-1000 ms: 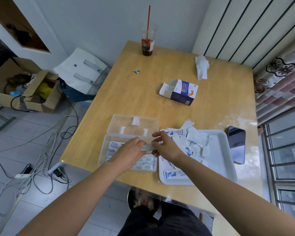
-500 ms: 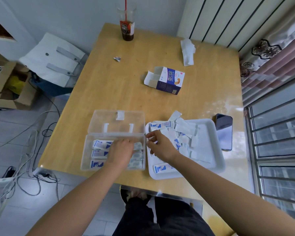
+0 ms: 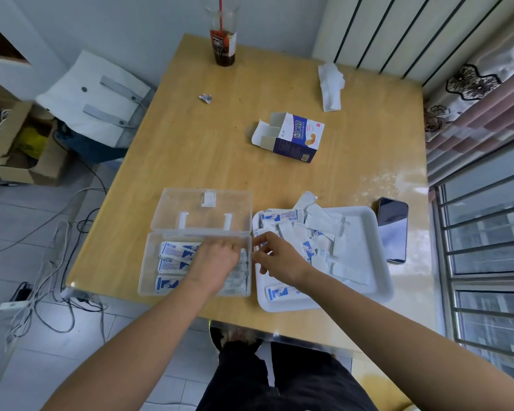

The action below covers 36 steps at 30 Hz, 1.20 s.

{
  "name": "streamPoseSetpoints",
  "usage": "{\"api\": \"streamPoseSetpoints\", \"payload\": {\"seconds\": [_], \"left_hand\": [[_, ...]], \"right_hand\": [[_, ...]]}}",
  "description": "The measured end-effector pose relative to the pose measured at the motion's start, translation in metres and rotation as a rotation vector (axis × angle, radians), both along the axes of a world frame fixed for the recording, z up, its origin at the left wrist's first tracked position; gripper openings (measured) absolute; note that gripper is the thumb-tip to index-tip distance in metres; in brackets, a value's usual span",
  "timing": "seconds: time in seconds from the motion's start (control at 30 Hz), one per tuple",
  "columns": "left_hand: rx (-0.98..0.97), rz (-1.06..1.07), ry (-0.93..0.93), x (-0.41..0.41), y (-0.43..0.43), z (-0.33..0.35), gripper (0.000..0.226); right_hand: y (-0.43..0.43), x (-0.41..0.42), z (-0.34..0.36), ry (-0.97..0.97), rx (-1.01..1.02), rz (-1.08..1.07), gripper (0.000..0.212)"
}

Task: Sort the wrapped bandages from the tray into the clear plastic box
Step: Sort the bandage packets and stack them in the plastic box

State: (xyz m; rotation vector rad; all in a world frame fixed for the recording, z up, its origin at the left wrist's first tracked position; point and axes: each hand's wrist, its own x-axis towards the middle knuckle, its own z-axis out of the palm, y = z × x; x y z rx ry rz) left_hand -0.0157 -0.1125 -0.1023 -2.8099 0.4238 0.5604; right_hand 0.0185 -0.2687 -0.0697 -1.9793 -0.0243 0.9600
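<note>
The clear plastic box [image 3: 149, 262] lies open near the table's front edge, its lid [image 3: 202, 209] folded back flat. Rows of blue-and-white wrapped bandages [image 3: 175, 250] fill its left side. My left hand [image 3: 217, 259] is inside the box, palm down on the bandages, fingers stretched toward the far wall. Right of the box, the white tray [image 3: 368, 262] holds a loose heap of wrapped bandages [image 3: 318, 229] and one lone bandage [image 3: 279, 292] near its front. My right hand [image 3: 279, 256] hovers over the tray's left edge, fingers loosely spread, holding nothing.
A dark phone [image 3: 392, 229] lies right of the tray. An opened cardboard bandage carton [image 3: 294, 137] sits mid-table, with a crumpled tissue [image 3: 331, 84], a small wrapper scrap [image 3: 205, 97] and a drink cup with a straw [image 3: 223, 46] farther back. Window bars run along the right.
Both hands were holding one bandage between them over the box. My left hand has since gone down into the box, and my right hand has let go and drawn back over the tray.
</note>
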Motion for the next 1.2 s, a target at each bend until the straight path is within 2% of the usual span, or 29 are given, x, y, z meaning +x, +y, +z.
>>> {"api": "streamPoseSetpoints", "payload": {"seconds": [0.17, 0.23, 0.3, 0.4, 0.6, 0.7, 0.97, 1.1, 1.2], "left_hand": [[-0.105, -0.047, -0.149, -0.004, 0.009, 0.003, 0.045], [-0.146, 0.003, -0.104, -0.004, 0.008, 0.007, 0.034], [-0.147, 0.063, -0.025, -0.005, 0.011, 0.001, 0.009], [-0.099, 0.128, 0.092, -0.008, 0.017, -0.006, 0.024], [-0.128, 0.172, 0.046, -0.009, 0.018, -0.009, 0.026], [-0.097, 0.201, 0.062, -0.009, 0.017, -0.011, 0.027], [-0.162, 0.250, 0.070, -0.011, 0.022, -0.014, 0.029], [-0.200, 0.321, -0.047, -0.015, 0.026, -0.006, 0.024], [-0.183, 0.405, -0.113, -0.017, 0.032, -0.002, 0.029]], "right_hand": [[-0.001, 0.000, 0.003, 0.017, 0.016, 0.002, 0.023], [-0.001, 0.000, 0.004, 0.016, 0.020, 0.002, 0.024], [-0.002, -0.001, 0.004, 0.019, 0.023, 0.004, 0.025], [-0.002, -0.002, 0.004, 0.021, 0.020, 0.009, 0.024], [-0.002, -0.003, 0.002, 0.016, 0.004, 0.009, 0.023], [-0.001, -0.002, 0.002, 0.016, -0.004, 0.015, 0.022], [-0.002, 0.000, 0.001, 0.031, -0.020, 0.021, 0.021], [-0.002, 0.001, 0.002, 0.039, -0.015, 0.021, 0.016], [-0.001, 0.003, 0.003, 0.044, -0.015, 0.016, 0.014]]}}
